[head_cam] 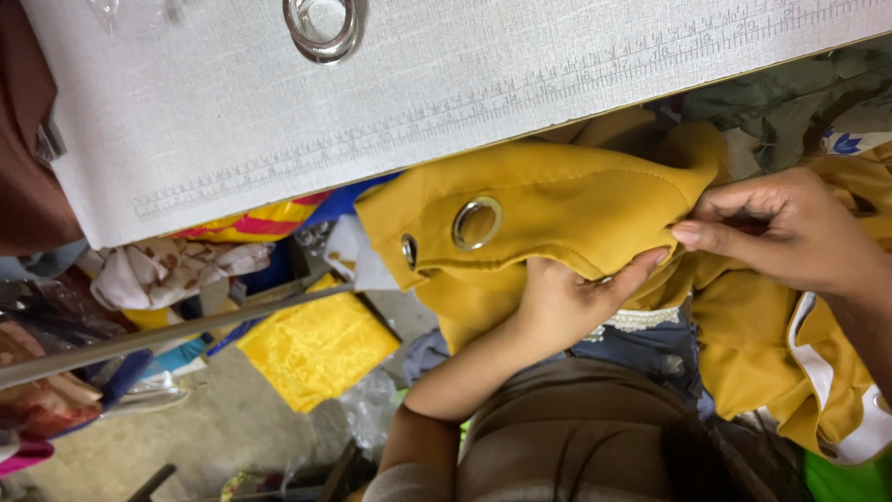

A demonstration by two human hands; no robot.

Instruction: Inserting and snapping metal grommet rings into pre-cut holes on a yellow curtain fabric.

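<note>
Mustard-yellow curtain fabric bunched below the edge of the white surface, partly over the lap. Left hand under the fold, fingers closed on the cloth, thumb pressed up along the hem. Right hand at the fabric's right end, fingers pinched together on the hem. Two metal eyelets set in the fabric; loose metal ring lying on the surface. Yellow cloth on the floor below.
</note>
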